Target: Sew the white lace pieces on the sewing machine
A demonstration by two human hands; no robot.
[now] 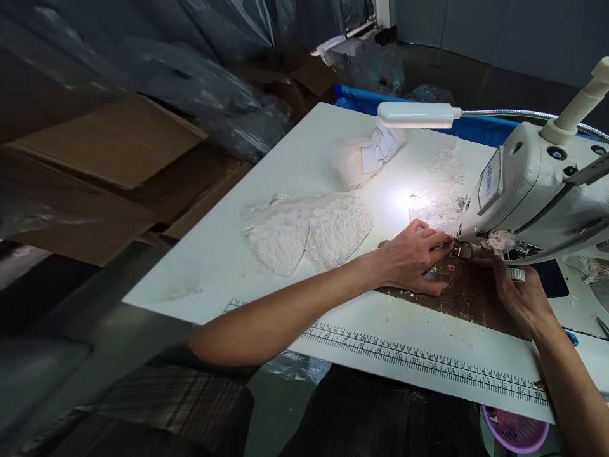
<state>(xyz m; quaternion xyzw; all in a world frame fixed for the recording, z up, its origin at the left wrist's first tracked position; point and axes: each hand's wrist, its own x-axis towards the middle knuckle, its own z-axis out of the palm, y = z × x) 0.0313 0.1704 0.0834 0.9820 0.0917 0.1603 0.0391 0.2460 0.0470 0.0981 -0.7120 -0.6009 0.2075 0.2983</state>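
A white sewing machine (537, 184) stands at the right of a white table (200, 273). My left hand (421, 257) lies palm down beside the machine's needle area, fingers spread, at the near edge of white lace (435, 212). My right hand (521, 292) reaches under the machine head; its fingertips are hidden behind the head, and whatever they touch cannot be made out. A pale fabric flower (499, 241) is on the front of the head. Two joined white lace pieces (309, 231) lie left of my left hand.
Sheer fabric with a white bow (380, 152) lies at the back, near a white lamp (419, 115). A printed ruler (428, 365) runs along the front edge. Cardboard boxes (109, 139) stand left of the table; a purple basket (516, 438) is below its front right.
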